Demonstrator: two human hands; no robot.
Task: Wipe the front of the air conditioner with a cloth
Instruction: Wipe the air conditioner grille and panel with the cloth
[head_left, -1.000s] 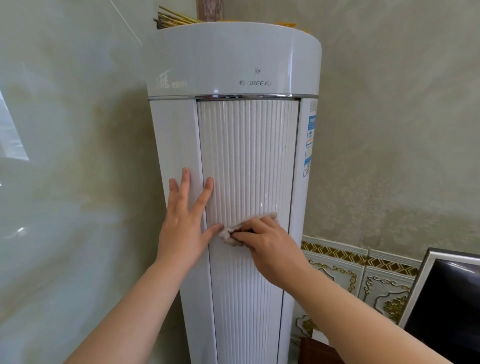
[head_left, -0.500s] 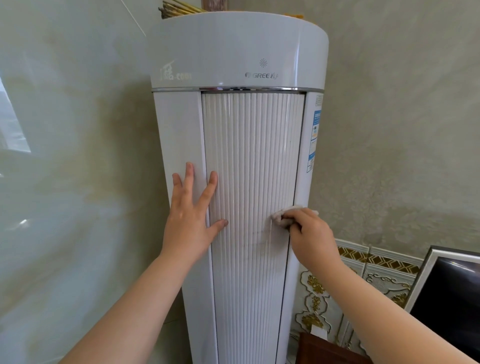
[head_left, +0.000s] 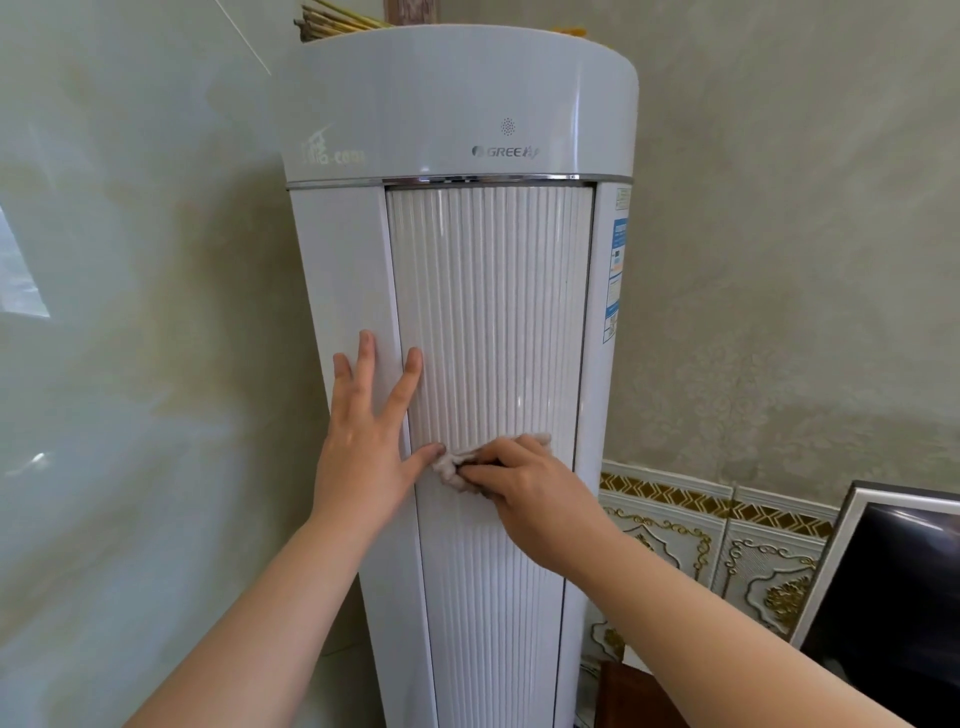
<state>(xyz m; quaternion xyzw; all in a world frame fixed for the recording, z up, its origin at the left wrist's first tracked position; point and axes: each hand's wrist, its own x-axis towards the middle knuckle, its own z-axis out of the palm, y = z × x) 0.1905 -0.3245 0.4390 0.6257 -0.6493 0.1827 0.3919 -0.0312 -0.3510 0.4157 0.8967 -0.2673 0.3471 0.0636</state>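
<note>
A tall white air conditioner stands in a room corner and fills the centre of the view, its ribbed front panel facing the person. The left hand, at about 8 o'clock from the panel's centre, lies flat with fingers spread and empty, likely to steady the unit. The right hand, at 6 o'clock, is clenched around a small pale cloth, pressing it onto the ribs, just beside the left thumb.

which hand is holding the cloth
The right hand: it presses the bunched cloth against the ribbed front panel. The left hand lies flat and bare on the unit.
</note>
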